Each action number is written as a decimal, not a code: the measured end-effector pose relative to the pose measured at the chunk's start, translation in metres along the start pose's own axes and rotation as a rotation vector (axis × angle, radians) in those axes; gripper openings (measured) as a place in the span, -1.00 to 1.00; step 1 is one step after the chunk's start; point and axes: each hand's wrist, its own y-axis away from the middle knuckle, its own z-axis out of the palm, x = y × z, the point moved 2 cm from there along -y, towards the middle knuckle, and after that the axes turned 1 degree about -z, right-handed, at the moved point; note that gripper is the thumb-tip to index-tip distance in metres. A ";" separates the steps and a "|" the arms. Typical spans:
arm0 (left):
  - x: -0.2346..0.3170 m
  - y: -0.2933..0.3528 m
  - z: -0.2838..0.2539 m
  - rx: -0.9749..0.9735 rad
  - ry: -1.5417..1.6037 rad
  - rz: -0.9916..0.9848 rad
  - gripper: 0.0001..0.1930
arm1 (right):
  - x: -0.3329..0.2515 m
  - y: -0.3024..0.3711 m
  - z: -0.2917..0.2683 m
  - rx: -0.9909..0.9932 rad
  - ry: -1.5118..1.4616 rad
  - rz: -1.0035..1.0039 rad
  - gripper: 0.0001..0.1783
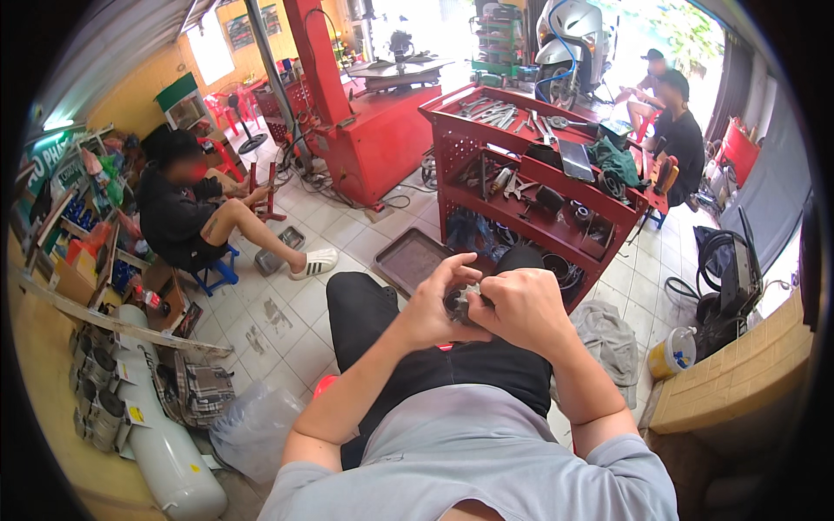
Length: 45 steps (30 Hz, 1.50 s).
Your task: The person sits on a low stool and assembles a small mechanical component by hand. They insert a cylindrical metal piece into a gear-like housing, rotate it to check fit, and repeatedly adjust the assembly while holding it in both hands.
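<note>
Sitting just below the centre of the frame, a small round metal part (458, 301), dark with a toothed pale rim, is cupped between both hands above the person's lap. The left hand (432, 308) wraps it with curled fingers; the right hand (519, 306) closes over its right side. Behind, a red tool trolley (539, 187) stands on the tiled floor (295, 304).

Head-worn fisheye, downward over lap

Motorcycle repair workshop: red tool cart (486, 165) with wrenches, scooter (569, 39), red lift (382, 130).
</note>
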 end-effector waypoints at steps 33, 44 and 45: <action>-0.045 -0.006 -0.110 0.637 -0.125 0.130 -0.73 | -0.005 -0.002 -0.008 -0.051 -0.129 -0.098 -0.65; 0.028 0.008 -0.028 -0.138 0.005 0.176 -0.28 | 0.004 0.001 -0.005 -0.059 -0.120 -0.058 -0.69; 0.032 0.008 -0.019 -0.131 -0.013 0.167 -0.22 | 0.005 0.001 -0.006 -0.046 -0.119 -0.057 -0.70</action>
